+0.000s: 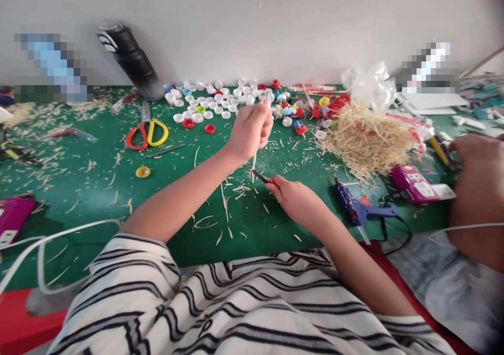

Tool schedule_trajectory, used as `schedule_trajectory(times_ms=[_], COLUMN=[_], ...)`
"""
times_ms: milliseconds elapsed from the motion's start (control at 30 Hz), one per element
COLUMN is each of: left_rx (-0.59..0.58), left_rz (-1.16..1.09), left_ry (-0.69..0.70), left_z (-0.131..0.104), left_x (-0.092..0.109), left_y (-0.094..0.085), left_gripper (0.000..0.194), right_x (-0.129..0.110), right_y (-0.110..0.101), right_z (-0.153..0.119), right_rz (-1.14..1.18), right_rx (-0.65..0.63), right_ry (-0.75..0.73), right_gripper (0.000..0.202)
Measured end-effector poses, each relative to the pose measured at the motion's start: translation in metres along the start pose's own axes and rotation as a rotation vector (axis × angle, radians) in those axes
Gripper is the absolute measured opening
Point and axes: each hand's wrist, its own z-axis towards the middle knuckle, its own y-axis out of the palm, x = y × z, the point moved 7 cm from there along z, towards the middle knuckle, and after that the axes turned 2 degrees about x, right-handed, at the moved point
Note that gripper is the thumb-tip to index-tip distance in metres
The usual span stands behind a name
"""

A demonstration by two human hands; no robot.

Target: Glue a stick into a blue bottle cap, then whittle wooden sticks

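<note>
My left hand (249, 129) is closed in a fist above the middle of the table. Out of its underside a thin pale wooden stick (254, 162) points down toward the green tabletop. Lower and to the right, my right hand (295, 197) grips a small red-handled knife (268, 180). The knife's dark tip touches or nearly touches the stick's lower end; I cannot tell which. Pale shavings (224, 202) lie scattered beneath and around both hands. Behind my left hand spreads a group of mostly white bottle caps (216, 103).
Red-and-yellow scissors (146, 132) and a black bottle (136, 61) are at back left. A heap of thin sticks (366, 139), a blue glue gun (356, 202) and a purple box (413, 184) are on the right. Another person's hand (478, 155) rests at far right. White cable (59, 237) crosses front left.
</note>
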Motion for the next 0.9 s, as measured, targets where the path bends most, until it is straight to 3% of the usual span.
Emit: schedule_trajectory(times_ms=[333,600,900], left_rx=[0.013,-0.096,-0.019], left_rz=[0.055,-0.008,0.039], left_ry=[0.031,0.004,0.03], left_z=[0.004,-0.006,0.002], left_x=[0.003,0.002,0.003], left_y=[-0.004,0.01,0.0], left_gripper=[0.058,0.052,0.053], right_x=[-0.011,-0.003,0.001], right_y=[-0.003,0.003,0.004], right_z=[0.013,0.006,-0.001], right_rz=[-0.019,-0.044,-0.046], right_rx=[-0.026,-0.017,-0.059], right_ry=[-0.069,-0.007,0.007], right_gripper=[0.031,0.031,0.035])
